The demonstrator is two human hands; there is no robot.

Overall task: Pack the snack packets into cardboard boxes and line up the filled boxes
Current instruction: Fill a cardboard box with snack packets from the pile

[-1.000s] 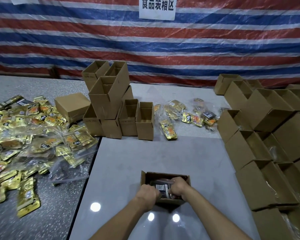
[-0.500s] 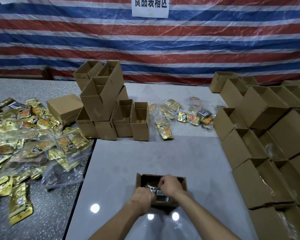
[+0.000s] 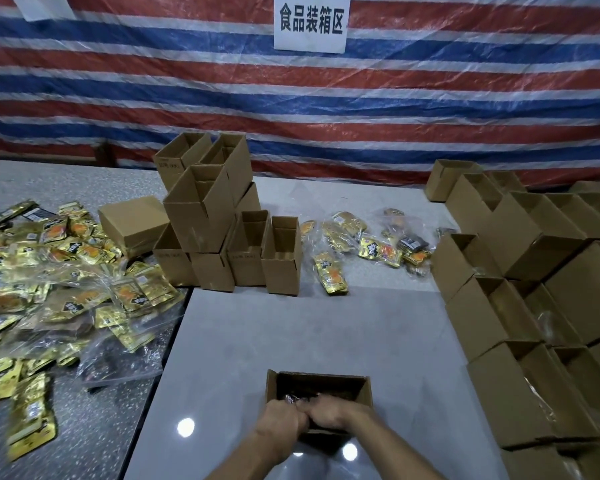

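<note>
An open cardboard box (image 3: 361,388) stands on the pale table right in front of me, with dark snack packets (image 3: 300,397) inside. My left hand (image 3: 281,422) and my right hand (image 3: 328,415) are side by side over its near rim, fingers curled down into the box on the packets. The fingertips are hidden inside the box. A big heap of gold snack packets (image 3: 49,289) covers the grey table at the left. A smaller scatter of snack packets (image 3: 361,247) lies at the middle back.
A stack of empty cardboard boxes (image 3: 219,230) stands at the back centre. Rows of open boxes (image 3: 534,306) line the right side. A striped tarp with a white sign (image 3: 310,22) hangs behind. Loose clear plastic bags (image 3: 125,358) lie by the table seam.
The packet with a white label that my hands held above the box has gone down inside it. Both hands have sunk lower and closer together at the near rim.
</note>
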